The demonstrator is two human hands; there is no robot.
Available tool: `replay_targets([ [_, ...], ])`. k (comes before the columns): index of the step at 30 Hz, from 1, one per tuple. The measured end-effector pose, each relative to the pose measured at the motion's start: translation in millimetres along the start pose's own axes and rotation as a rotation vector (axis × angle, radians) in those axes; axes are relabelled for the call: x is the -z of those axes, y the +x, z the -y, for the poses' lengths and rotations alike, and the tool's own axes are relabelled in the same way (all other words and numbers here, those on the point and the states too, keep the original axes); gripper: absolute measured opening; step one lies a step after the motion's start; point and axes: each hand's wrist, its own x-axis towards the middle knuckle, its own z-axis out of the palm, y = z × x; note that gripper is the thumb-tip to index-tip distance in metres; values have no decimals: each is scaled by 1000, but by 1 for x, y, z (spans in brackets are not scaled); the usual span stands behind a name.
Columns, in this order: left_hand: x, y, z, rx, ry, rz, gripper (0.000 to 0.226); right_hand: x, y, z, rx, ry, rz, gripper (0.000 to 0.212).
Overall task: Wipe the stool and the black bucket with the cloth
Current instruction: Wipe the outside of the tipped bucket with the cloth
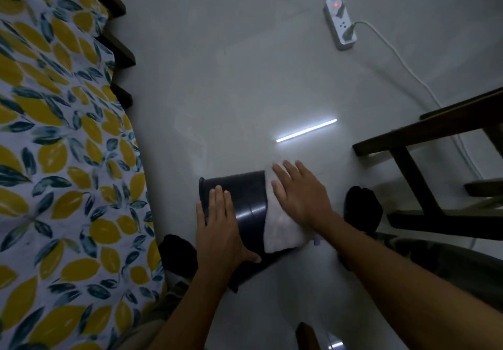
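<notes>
The black bucket lies on its side on the grey floor between my feet. My left hand rests flat on its left part, fingers spread, thumb against the wall. A white cloth covers the bucket's right end. My right hand presses flat on that cloth, fingers stretched out over it. A dark wooden stool stands at the right, only its frame and leg in view.
A bed with a lemon-print sheet fills the left side. A white power strip with cables lies on the floor at the back right. My feet in black socks flank the bucket.
</notes>
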Motion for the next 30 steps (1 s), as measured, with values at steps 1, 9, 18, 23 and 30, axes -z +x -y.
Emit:
replay_targets([
  [1, -1, -1, -1, -3, -4, -24, 170, -4, -20, -3, 15, -34, -2, 63],
  [9, -13, -5, 3, -83, 24, -89, 158, -22, -36, 53, 431, -41, 70, 63],
  [18, 11, 27, 12, -60, 53, -29, 167, 9, 22, 25, -149, 151, -80, 59],
  [23, 27, 43, 21, -119, 81, -52, 166, 14, 35, 27, -130, 230, -27, 64],
  [30, 13, 20, 12, -101, 83, -89, 164, 10, 15, 26, -132, 178, -17, 77],
])
